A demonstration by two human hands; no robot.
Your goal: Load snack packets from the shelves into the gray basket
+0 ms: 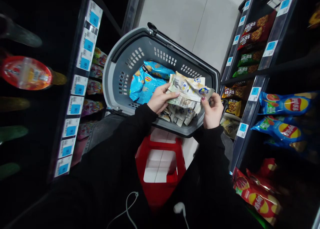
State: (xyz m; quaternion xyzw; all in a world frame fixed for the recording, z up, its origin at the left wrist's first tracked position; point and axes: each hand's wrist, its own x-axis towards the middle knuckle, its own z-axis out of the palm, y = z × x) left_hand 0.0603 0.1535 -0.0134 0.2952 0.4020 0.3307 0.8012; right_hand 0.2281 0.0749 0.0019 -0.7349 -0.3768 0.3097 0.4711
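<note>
My left hand (160, 99) and my right hand (212, 111) both grip a bundle of cream-coloured snack packets (187, 91) over a grey shopping basket (120, 66). The left fingers wrap round the bundle's left side; the right hand pinches its right edge. Inside the basket lie blue crisp bags (146, 82) at the back and more cream packets (176, 115) under the held bundle. Black sleeves cover both arms.
The basket rests on a red stool (160, 162) in a narrow aisle. Shelves with blue price tags (80, 89) stand left; shelves right hold blue crisp bags (285, 104), red crisp bags (257, 195) and biscuit packs (255, 29). White earphones (178, 208) dangle near my chest.
</note>
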